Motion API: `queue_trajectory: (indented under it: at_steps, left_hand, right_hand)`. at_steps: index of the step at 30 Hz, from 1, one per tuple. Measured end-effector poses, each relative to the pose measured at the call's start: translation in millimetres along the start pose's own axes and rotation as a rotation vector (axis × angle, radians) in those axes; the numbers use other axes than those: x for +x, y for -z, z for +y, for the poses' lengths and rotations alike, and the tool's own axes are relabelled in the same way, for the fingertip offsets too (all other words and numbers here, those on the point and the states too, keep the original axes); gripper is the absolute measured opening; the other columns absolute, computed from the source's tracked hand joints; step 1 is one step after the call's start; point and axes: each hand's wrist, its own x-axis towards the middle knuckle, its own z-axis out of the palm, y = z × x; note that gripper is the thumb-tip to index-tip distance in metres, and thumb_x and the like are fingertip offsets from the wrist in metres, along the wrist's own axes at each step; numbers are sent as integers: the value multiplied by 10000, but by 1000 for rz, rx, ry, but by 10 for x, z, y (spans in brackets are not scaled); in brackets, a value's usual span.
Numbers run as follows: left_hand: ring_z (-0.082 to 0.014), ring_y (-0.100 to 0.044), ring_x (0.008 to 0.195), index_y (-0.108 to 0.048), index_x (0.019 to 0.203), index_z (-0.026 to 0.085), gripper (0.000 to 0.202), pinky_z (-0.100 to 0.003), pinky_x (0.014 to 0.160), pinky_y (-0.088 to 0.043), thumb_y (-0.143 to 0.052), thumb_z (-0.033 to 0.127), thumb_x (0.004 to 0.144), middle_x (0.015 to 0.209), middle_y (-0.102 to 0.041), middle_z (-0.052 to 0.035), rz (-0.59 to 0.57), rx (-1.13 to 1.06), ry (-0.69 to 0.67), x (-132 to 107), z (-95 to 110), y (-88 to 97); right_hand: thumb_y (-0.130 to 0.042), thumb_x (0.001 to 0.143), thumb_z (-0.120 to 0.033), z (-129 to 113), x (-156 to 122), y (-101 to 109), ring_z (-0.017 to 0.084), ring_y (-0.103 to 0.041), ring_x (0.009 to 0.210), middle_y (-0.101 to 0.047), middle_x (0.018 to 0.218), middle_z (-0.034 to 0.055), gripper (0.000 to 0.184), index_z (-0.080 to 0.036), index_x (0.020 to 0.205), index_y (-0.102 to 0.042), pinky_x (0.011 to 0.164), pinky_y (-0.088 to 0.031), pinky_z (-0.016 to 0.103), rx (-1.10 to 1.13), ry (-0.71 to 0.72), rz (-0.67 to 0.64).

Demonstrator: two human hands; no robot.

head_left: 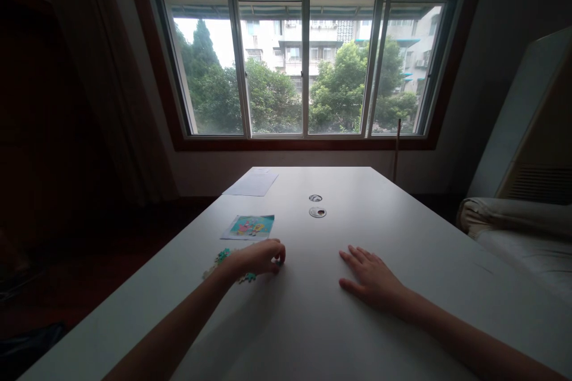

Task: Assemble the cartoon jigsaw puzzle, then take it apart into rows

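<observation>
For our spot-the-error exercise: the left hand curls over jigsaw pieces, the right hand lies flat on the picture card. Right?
No: the head view shows the right hand flat on the bare table; the picture card lies beyond the left hand.

Smooth matt white table (402, 262), glossy paper picture card (249, 227)

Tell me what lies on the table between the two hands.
Nothing: in the head view the table is bare between the left hand, on puzzle pieces, and the flat right hand.
</observation>
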Motion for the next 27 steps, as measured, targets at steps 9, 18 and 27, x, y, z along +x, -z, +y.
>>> queue_trajectory:
  at_steps: [9, 18, 27]
  left_hand:
    - [-169, -489, 787, -561, 856, 183, 229, -226, 639, -379, -636, 237, 646, 894, -505, -16, 23, -115, 75, 44, -140, -62]
    - [-118, -465, 618, -531, 715, 165, 194, -216, 562, -351, -665, 206, 580, 658, -517, 37, 164, -521, -31, 166, 96, -183]
    - [-122, -559, 590, -476, 844, 148, 288, -225, 528, -415, -630, 313, 666, 658, -557, 6, 397, -1147, -55, 461, 578, -688]
  right_hand:
    - [-365, 737, -668, 67, 42, -52, 320, -224, 1272, -253, 1410, 92, 745, -240, 1342, -302, 1015, -173, 465, 28, 24, 51]
    - [-467, 812, -332, -94, 133, -4, 210, -543, 955, -622, 1024, 66, 275, -216, 1026, -595, 856, -392, 357, 128, 319, 331]
    - [-631, 732, -287, -192, 166, -160, 168, -575, 771, -645, 830, 24, 268, -214, 982, -567, 716, -407, 312, 262, 448, 569]
